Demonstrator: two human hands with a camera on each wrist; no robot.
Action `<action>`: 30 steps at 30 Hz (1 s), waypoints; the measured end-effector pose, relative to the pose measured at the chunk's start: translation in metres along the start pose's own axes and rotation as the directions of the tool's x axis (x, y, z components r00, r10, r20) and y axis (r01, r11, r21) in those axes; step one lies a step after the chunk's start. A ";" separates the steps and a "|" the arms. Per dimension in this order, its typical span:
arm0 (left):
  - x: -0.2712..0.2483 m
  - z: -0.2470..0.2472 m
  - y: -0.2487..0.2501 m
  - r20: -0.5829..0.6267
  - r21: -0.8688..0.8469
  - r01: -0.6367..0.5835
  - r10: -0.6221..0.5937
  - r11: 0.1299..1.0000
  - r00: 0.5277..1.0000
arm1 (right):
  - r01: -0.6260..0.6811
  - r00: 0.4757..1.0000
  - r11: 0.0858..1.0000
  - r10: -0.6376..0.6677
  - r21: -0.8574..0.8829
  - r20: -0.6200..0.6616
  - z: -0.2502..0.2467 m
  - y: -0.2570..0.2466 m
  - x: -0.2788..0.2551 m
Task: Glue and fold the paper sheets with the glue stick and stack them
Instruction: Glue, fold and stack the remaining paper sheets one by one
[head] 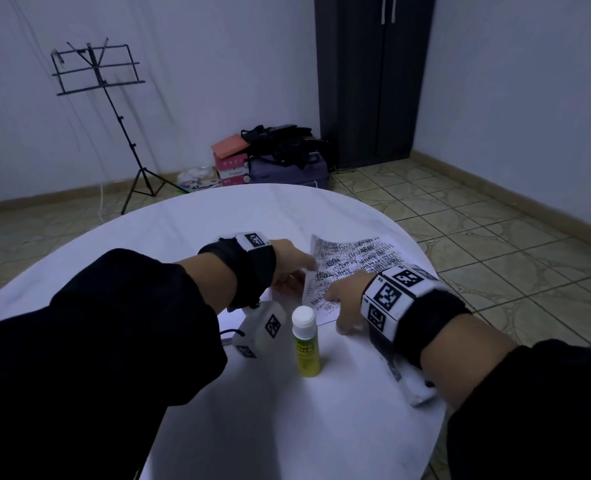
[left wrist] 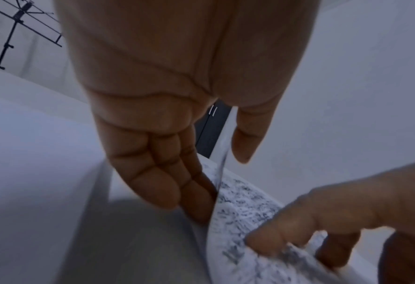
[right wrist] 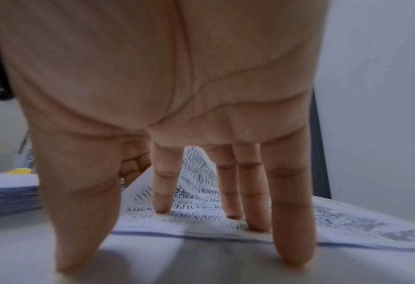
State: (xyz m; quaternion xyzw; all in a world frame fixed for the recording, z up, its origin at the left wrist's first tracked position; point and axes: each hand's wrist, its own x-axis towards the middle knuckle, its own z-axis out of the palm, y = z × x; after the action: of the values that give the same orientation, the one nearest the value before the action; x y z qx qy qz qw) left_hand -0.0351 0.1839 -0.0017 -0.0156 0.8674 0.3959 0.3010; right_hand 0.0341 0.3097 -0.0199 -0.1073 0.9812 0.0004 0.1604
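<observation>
Hands work a printed paper sheet (head: 352, 261) on a round white counter (head: 183, 237). The right hand (head: 346, 303) presses down with straight, spread fingers (right wrist: 235, 184), three tips pinning the sheet's near edge while the thumb and little finger reach the bare counter in front of it. The left hand (head: 287, 258) holds the sheet's left side between thumb and straight fingers (left wrist: 162, 184), lifting that flap upright as if for a fold; the wrist view shows the paper standing on edge between them.

Just in front of both hands a glue stick (head: 305, 341) stands upright, white cap on, yellow-green body, apart from the sheet. Left of the right hand, the right wrist view shows a low stack of paper (right wrist: 9, 194), possibly the finished pile.

The sheet looks light, thin and limp: it bows where it is lifted and would likely crease or slide if pulled hard. A good hold is probably the free edge or corner, with the other hand flat on the sheet to keep it from creeping across the smooth counter.

Glue on the paper cannot be made out. The print is too blurred to read in full, the left hand hides the fold line from the head view, and the stack's count is unclear.

A music stand (head: 96, 71), boxes and a dark wardrobe (head: 373, 77) stand beyond.
</observation>
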 end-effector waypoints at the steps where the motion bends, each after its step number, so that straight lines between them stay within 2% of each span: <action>1: 0.000 0.001 -0.002 0.018 0.021 0.020 -0.020 1.000 1.000 | -0.021 1.000 1.000 0.021 0.012 -0.018 -0.001 0.000 -0.001; 7: -0.003 -0.004 0.003 0.062 -0.035 -0.005 0.007 0.999 0.998 | -0.112 0.993 0.992 0.109 0.062 0.045 -0.009 -0.001 0.001; 10: -0.007 0.002 0.005 0.001 -0.045 -0.048 0.048 0.998 0.999 | -0.114 0.991 0.993 0.111 0.041 0.080 -0.011 0.000 0.002; 17: 0.001 0.006 -0.007 0.024 -0.121 -0.225 0.229 0.967 0.973 | -0.129 0.985 0.986 0.115 0.108 0.128 -0.016 0.006 -0.002; 21: 0.004 0.008 -0.008 0.164 -0.027 -0.161 0.163 0.987 0.973 | -0.142 0.989 0.975 0.131 0.172 0.075 -0.011 0.019 -0.013; 23: 0.005 0.011 -0.010 0.172 -0.006 -0.133 0.132 0.991 0.976 | -0.157 0.987 0.972 0.148 0.177 0.065 -0.008 0.021 -0.020; 26: 0.010 0.011 -0.014 0.173 -0.100 -0.089 0.105 0.991 0.979 | -0.155 0.988 0.973 0.148 0.174 0.053 -0.001 0.022 -0.028; 30: 0.017 0.004 -0.015 0.234 -0.169 -0.028 0.067 0.985 0.970 | -0.132 0.991 0.977 0.129 0.170 0.025 0.002 0.022 -0.033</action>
State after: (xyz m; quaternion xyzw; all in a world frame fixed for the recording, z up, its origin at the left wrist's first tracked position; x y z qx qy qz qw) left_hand -0.0429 0.1802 -0.0225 0.0282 0.7894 0.4722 0.3913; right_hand 0.0610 0.3385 -0.0119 -0.0284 0.9814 -0.0725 0.1756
